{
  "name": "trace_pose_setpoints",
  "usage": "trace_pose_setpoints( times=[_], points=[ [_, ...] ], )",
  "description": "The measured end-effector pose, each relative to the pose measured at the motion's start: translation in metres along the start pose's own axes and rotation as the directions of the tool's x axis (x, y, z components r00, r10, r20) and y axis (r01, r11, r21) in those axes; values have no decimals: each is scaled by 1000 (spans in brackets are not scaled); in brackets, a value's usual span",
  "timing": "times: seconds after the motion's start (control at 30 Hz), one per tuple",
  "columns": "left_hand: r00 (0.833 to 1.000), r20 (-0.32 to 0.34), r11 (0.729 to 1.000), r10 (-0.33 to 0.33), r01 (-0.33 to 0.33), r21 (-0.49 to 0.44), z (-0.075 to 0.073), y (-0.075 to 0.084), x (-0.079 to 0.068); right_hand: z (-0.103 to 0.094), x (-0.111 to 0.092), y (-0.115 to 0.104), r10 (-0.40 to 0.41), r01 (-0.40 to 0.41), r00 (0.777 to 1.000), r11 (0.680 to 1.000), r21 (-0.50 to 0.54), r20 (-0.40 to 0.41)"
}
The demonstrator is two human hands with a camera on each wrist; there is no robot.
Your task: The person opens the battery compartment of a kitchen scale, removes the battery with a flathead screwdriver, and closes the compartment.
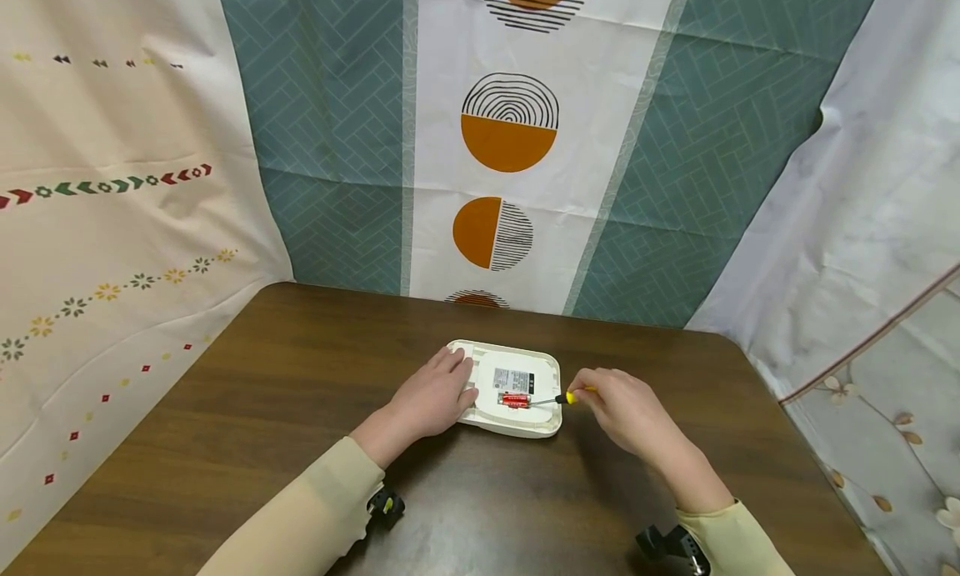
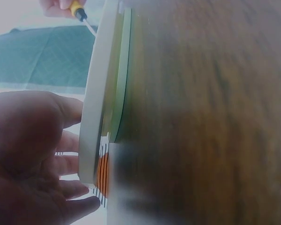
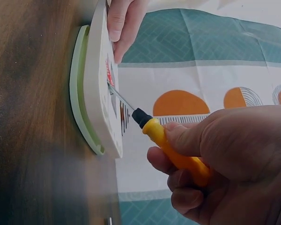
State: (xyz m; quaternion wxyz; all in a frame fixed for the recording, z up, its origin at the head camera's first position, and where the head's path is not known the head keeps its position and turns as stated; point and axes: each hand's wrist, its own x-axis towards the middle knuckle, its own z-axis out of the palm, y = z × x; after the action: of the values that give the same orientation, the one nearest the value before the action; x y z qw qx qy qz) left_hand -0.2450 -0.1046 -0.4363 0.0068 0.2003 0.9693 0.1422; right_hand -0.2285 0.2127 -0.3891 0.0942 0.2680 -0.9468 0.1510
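A white rounded plastic device (image 1: 543,374) lies on the table, its upper face bearing a printed label (image 1: 511,379) and a red battery (image 1: 514,400) in a recess. Light green shows along its lower side (image 3: 79,93) in the right wrist view. My left hand (image 1: 433,391) rests on the device's left end, its fingers extended over the surface. With my right hand (image 1: 622,405) I grip a yellow-handled screwdriver (image 3: 178,154) with a black collar. Its thin metal shaft slants down to the right end of the battery; exact tip contact is hard to see.
A dark brown wooden table (image 1: 300,376) surrounds the device. Behind it hangs a green and white patterned curtain (image 1: 330,142), with pale cloths on the left (image 1: 112,251) and right (image 1: 862,226). Dark wrist cameras (image 1: 386,506) sit at both wrists.
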Motion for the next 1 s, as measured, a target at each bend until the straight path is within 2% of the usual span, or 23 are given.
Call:
trace_pose_setpoints(
  times=[0.27, 0.63, 1.0],
  points=[
    [1000, 6, 1000, 5, -5, 0, -2, 1, 0, -2, -1, -1, 26, -27, 999, 1000, 8, 33],
    [1000, 6, 1000, 17, -17, -3, -5, 1, 0, -5, -1, 4, 24, -26, 999, 999, 29, 49],
    [1000, 10, 1000, 14, -14, 1, -4, 2, 1, -2, -7, 3, 23, -21, 999, 999, -38, 40]
  ],
)
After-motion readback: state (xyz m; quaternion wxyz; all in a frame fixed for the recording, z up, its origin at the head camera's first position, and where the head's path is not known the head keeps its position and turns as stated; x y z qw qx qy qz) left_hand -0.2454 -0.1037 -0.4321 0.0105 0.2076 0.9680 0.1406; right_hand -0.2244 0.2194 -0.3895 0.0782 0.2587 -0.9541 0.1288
